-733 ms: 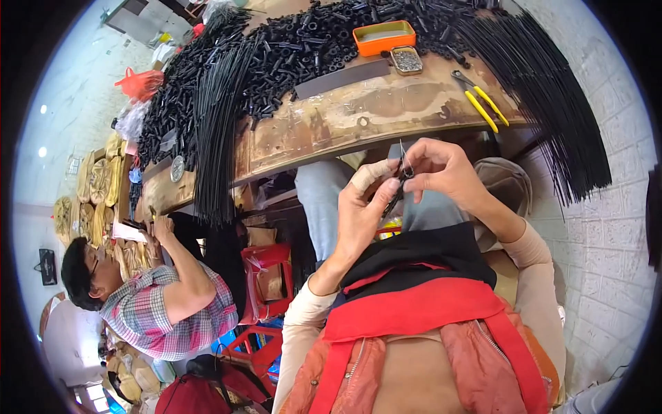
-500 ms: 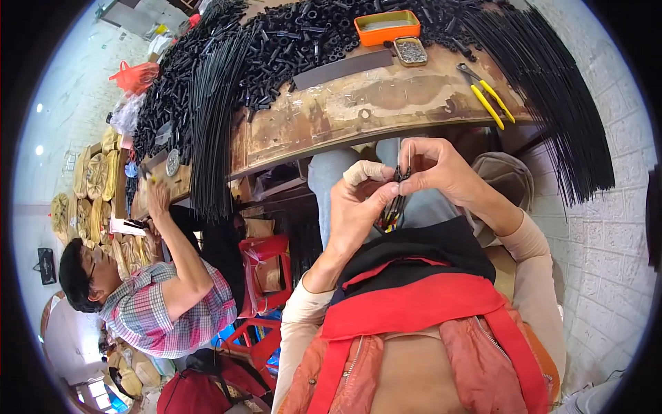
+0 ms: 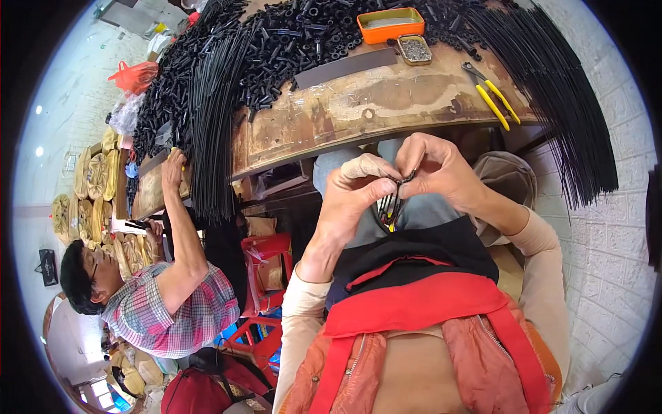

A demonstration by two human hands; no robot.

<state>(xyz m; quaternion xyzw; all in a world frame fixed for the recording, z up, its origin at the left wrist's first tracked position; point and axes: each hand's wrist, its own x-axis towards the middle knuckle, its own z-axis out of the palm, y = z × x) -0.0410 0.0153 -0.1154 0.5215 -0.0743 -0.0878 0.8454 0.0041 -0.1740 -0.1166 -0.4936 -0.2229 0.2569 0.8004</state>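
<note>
Scarred brown wood tops a workbench [image 3: 324, 134] beside a white wall [image 3: 600, 297]. Above the worker's lap [image 3: 420, 217], short of the bench edge, a left hand [image 3: 348, 195] and a right hand [image 3: 441, 176] hold a small, dark piece [image 3: 406, 179], much of it hidden by fingers, with thin black strands showing just below. Thumb and fingertips of each hand are pinched together on it. Beyond lie yellow-handled pliers [image 3: 492, 107], a small tin [image 3: 417, 63] of silvery bits, an orange tin [image 3: 393, 33] and heaped black parts [image 3: 303, 45].

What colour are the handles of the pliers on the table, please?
The handles are yellow, best seen in the head view.
</note>
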